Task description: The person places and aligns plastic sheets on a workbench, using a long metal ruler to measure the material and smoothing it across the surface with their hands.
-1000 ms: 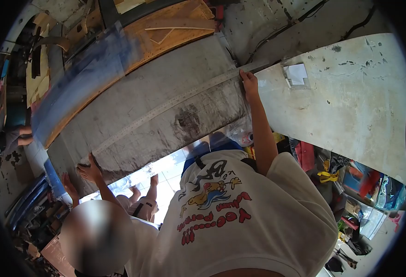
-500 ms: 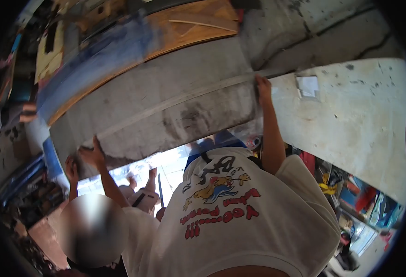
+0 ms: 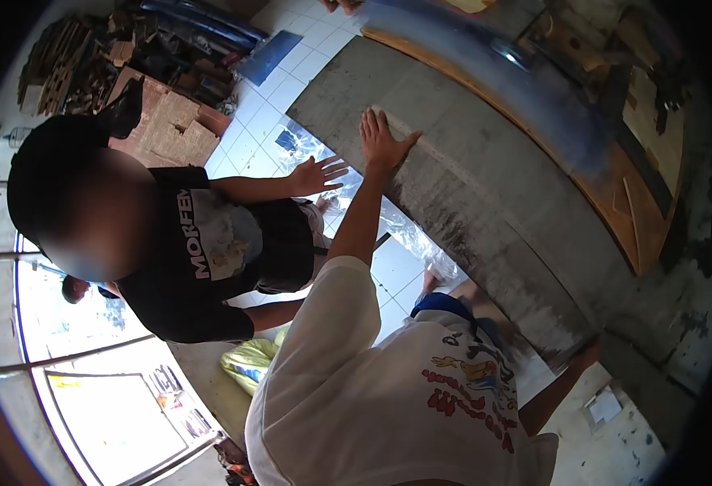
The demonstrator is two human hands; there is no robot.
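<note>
Long ruler [image 3: 445,157] at flat-spread left grip [image 3: 382,144], right grip [image 3: 586,354] near other end, closure unclear

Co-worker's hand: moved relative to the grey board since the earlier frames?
Yes. The co-worker's hand has left the end corner of the grey board and now shows beside its long edge, against the floor tiles.

Clear passage: grey worktop [image 3: 469,113] surface between my left hand [image 3: 382,146] and right hand [image 3: 586,354], crossed by a flat ruler [image 3: 441,155]; obstructions: wooden panel [image 3: 631,231] along the far side, co-worker's open hand [image 3: 315,176] near my left forearm.
</note>
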